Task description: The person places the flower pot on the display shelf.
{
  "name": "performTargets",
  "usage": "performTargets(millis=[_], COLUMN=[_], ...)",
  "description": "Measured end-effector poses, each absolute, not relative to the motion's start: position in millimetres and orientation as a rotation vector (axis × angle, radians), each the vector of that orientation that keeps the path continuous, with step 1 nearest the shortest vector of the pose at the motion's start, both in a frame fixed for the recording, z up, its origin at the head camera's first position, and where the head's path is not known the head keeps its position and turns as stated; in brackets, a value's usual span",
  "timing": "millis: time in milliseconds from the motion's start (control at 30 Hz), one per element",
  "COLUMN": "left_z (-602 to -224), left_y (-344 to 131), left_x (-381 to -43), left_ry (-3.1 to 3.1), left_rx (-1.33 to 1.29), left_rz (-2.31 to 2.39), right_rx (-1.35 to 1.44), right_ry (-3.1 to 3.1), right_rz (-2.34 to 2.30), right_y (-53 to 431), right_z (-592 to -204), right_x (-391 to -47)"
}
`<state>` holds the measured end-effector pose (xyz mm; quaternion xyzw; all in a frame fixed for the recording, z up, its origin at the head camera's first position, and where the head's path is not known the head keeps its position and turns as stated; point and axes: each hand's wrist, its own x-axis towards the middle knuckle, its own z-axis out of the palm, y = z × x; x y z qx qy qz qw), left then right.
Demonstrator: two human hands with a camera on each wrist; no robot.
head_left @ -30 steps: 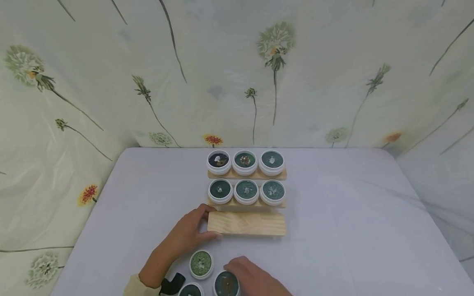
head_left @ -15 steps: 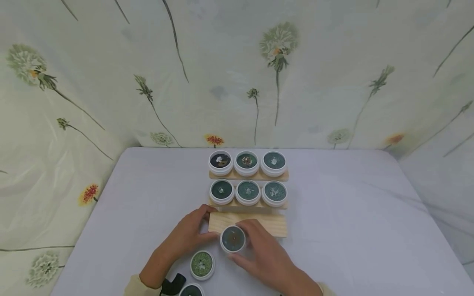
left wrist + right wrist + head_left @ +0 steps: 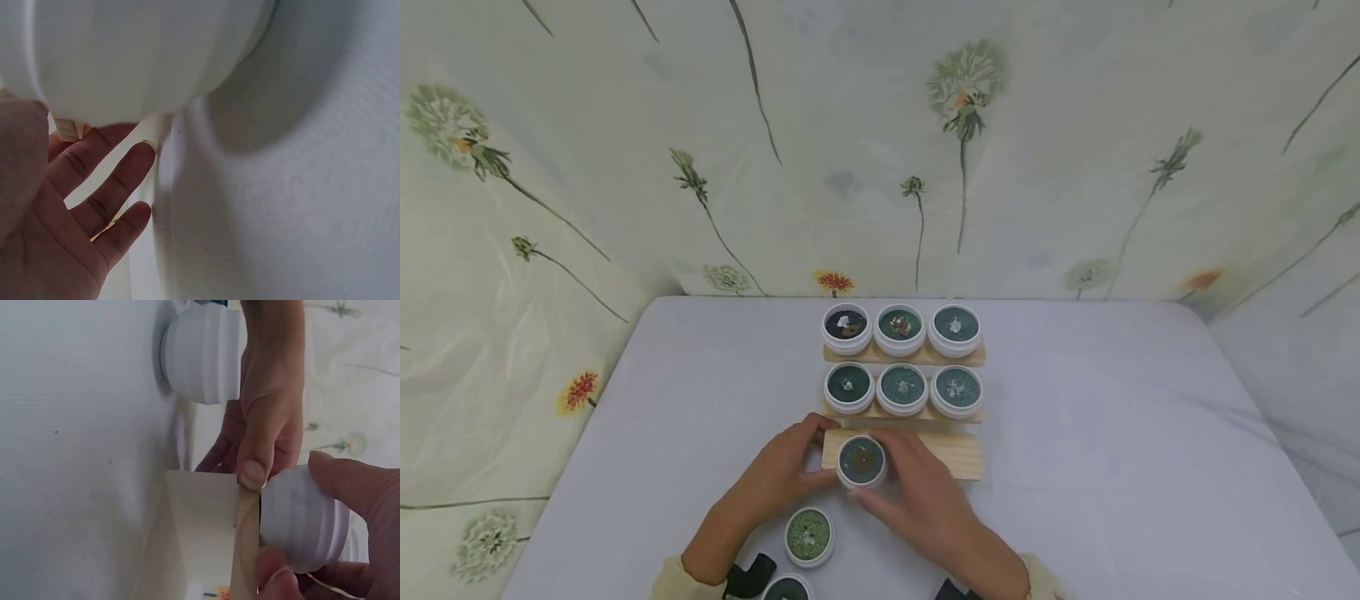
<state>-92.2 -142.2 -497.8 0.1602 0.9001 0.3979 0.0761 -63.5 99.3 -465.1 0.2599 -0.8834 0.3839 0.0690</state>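
My left hand (image 3: 782, 467) holds the left end of the bare-wood stand (image 3: 957, 454). Its thumb lies on the near edge; the other fingers reach behind, partly hidden. With my right hand (image 3: 917, 492) I grip a white round pot (image 3: 861, 460), its top dark green with a brown centre, over the stand's left part. From the right wrist, this pot (image 3: 300, 512) appears against the wooden top (image 3: 247, 534), beside the left thumb. A white pot with a speckled green top (image 3: 809, 536) stands near my left wrist. In the left wrist view, a white pot (image 3: 125, 56) hides part of that hand (image 3: 87, 200).
Behind this stand are two more wooden strips (image 3: 850, 357), each bearing three white pots (image 3: 903, 389) with dark or green tops. Another dark-topped pot (image 3: 787, 588) is cut off at the lower frame edge. A white cloth covers the table (image 3: 1112, 433); a flower-printed curtain (image 3: 850, 150) hangs behind.
My right hand has lifted the dark green pot from the table's near side and carried it forward over the wooden stand, then slightly left. My left hand has kept its place.
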Motion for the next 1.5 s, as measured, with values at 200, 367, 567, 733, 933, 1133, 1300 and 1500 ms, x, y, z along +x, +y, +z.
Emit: performTargets(millis=[200,367,567,733,933,1133,1300,1500], left_z=[-498,-498,-498,-498,-498,-498,-498,-498], left_y=[-142,-142,-142,-142,-142,-142,-141,-141], left_x=[-92,-92,-93,-93,-92,-92,-93,-93], left_ry=[2.707,2.715,2.714,2.714,2.721,2.718,2.708,2.701], left_rx=[0.485,0.507,0.527,0.519,0.504,0.503,0.513,0.493], left_rz=[1.176,1.177,1.185,1.175,1.167,1.171,1.178,1.180], right_rx=[0.748,0.702,0.655,0.650,0.657,0.664,0.665,0.670], right_ry=[-2.657,-2.670,-2.685,-2.682,-2.663,-2.659,-2.670,-2.682], right_rz=[1.139,1.197,1.254,1.265,1.237,1.223,1.225,1.194], right_y=[95,91,89,89,88,87,86,86], right_z=[-467,-467,-467,-467,-468,-469,-470,-470], right_x=[-66,-66,-66,-66,-66,-67,-68,-69])
